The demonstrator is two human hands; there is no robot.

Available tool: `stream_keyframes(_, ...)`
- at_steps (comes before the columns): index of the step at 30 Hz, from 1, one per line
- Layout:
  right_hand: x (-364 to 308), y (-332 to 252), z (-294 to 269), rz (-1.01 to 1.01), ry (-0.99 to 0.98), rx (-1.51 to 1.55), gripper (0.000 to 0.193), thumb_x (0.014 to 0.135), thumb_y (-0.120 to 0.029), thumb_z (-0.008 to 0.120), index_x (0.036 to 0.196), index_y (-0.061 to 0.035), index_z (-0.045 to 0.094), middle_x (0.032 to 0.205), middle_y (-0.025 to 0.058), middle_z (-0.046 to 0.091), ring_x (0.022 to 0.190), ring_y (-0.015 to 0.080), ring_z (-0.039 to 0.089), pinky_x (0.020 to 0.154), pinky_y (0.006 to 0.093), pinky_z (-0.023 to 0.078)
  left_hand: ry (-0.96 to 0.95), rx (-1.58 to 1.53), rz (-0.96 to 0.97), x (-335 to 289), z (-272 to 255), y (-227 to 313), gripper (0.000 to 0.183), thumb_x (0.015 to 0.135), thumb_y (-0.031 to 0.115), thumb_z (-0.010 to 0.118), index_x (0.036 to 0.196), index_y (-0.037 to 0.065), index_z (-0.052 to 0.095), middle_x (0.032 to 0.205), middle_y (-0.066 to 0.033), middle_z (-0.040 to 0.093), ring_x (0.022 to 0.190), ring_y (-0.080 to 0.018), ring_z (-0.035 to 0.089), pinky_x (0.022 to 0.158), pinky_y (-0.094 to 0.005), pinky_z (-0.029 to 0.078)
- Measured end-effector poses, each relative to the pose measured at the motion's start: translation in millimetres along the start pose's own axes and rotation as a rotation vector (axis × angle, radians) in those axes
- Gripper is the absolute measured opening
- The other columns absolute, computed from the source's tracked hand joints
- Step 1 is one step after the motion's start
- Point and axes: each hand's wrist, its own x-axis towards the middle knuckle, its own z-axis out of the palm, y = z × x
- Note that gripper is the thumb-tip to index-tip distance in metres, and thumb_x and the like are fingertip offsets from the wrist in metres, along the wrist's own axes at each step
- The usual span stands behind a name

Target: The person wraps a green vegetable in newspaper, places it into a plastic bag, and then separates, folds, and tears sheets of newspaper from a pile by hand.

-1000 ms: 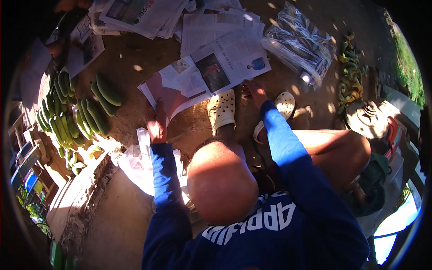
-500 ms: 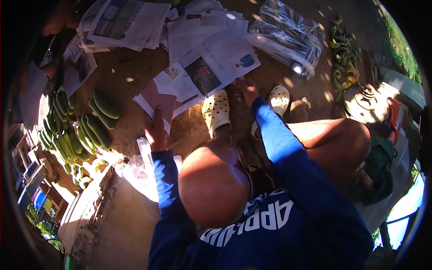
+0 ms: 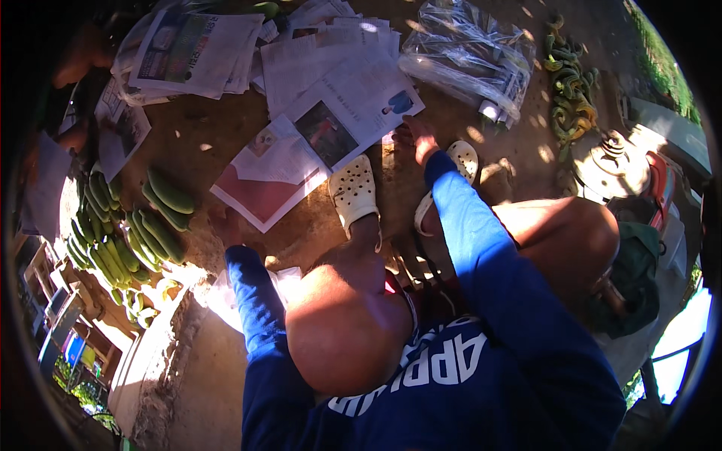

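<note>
A printed newspaper sheet [image 3: 278,169] lies spread on the ground ahead of my feet, its lower left part bearing a large reddish picture. My left hand [image 3: 226,224] is off the paper, low beside its lower left corner and near the green cucumbers [image 3: 154,233]; it is dim and blurred, its fingers seem apart, and nothing shows in it. At the sheet's right edge is my right hand [image 3: 421,140], fingers apart; whether they touch the paper is unclear. Below my left hand, a white plastic bag [image 3: 286,282] is partly covered by my sleeve.
More newspapers [image 3: 195,49] are stacked at the far left. Clear plastic wrapping [image 3: 470,60] holds papers at the far right. Curved, yellowish cucumbers [image 3: 569,86] lie beyond a round metal weighing-scale-like object [image 3: 613,169]. Another person's hand [image 3: 75,139] is near papers at left.
My left hand has let go of the sheet's lower left part and moved left and down. That part now lies flat. My right hand has shifted slightly along the right edge.
</note>
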Motion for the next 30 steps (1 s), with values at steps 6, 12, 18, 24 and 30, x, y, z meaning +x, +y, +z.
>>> stream_keyframes(6,12,7,-5,-0.155,-0.104,-0.04,0.025,0.09,-0.028,0.064,0.095,-0.0032,0.064,0.087,0.0089,0.067,0.074,0.0193,0.066,0.064,0.0349,0.056,0.148,-0.079,0.548,-23,40,140,0.031,0.084,0.012,0.059,0.114,0.004,0.061,0.111,-0.0199,0.062,0.107,-0.04,0.055,0.095,-0.0489,0.044)
stream_keyframes(12,6,6,-3,-0.324,-0.059,-0.088,0.03,0.088,-0.026,0.067,0.103,-0.001,0.062,0.09,0.009,0.064,0.075,0.0186,0.064,0.066,0.0333,0.054,-0.193,-0.257,0.879,-55,101,306,0.031,0.082,0.015,0.06,0.111,0.004,0.062,0.106,-0.0178,0.064,0.101,-0.0372,0.058,0.091,-0.0458,0.046)
stream_keyframes(18,-10,-21,3,-0.209,-0.094,0.165,0.041,0.09,-0.037,0.062,0.114,-0.0039,0.059,0.102,0.0088,0.062,0.085,0.0216,0.062,0.073,0.0379,0.053,-0.43,-0.214,0.972,-54,142,350,0.029,0.086,0.019,0.059,0.112,0.006,0.06,0.109,-0.0176,0.062,0.103,-0.0375,0.058,0.09,-0.046,0.047)
stream_keyframes(24,-26,-30,8,-0.144,-0.132,0.092,0.064,0.093,-0.063,0.046,0.123,-0.0081,0.059,0.119,0.0101,0.057,0.102,0.0241,0.057,0.079,0.0405,0.052,-0.535,-0.142,0.95,-50,171,360,0.023,0.09,0.026,0.059,0.099,0.005,0.062,0.093,-0.0189,0.063,0.093,-0.0374,0.061,0.082,-0.0454,0.048)
stream_keyframes(30,-23,-34,9,-0.128,-0.12,0.141,0.055,0.096,-0.055,0.047,0.12,-0.008,0.06,0.112,0.0081,0.061,0.095,0.0217,0.059,0.077,0.0379,0.053,-0.627,-0.224,0.79,-43,178,372,0.027,0.092,0.033,0.058,0.091,0.005,0.06,0.083,-0.0179,0.064,0.082,-0.0378,0.064,0.072,-0.0438,0.049)
